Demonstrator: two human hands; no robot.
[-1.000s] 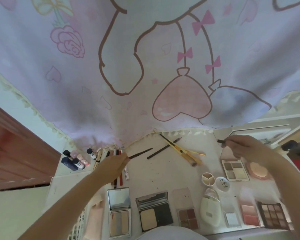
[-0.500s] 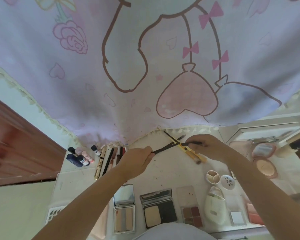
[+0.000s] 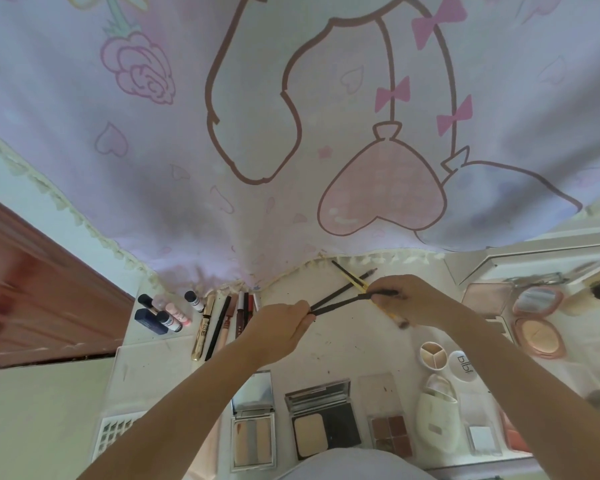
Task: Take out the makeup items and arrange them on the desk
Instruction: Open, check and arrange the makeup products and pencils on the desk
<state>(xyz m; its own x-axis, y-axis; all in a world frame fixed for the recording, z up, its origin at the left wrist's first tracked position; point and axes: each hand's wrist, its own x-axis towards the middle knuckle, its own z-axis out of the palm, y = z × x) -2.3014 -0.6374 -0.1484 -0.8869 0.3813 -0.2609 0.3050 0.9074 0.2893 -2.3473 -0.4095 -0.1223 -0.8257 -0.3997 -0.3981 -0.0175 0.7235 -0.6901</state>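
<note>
My left hand (image 3: 280, 323) pinches the near end of a thin dark makeup pencil (image 3: 340, 302) over the middle of the white desk (image 3: 347, 344). My right hand (image 3: 407, 299) grips the other end, where a short dark cap or piece (image 3: 385, 293) shows between its fingers. Behind them lie another dark pencil (image 3: 354, 282) and a yellow-handled brush (image 3: 381, 303), crossed on the desk. A row of pens and mascara (image 3: 219, 323) sits at the left. Open palettes (image 3: 323, 417) line the front edge.
A pink printed cloth (image 3: 291, 133) hangs over the back of the desk. Small bottles (image 3: 167, 313) stand at the far left. Round compacts (image 3: 537, 317), a white case (image 3: 437, 417) and a small round pot (image 3: 433, 355) lie at the right. A wooden door (image 3: 32, 299) is at the left.
My right hand came from the far right to the middle and met the pencil in my left hand. Both hands now hold its two ends.
</note>
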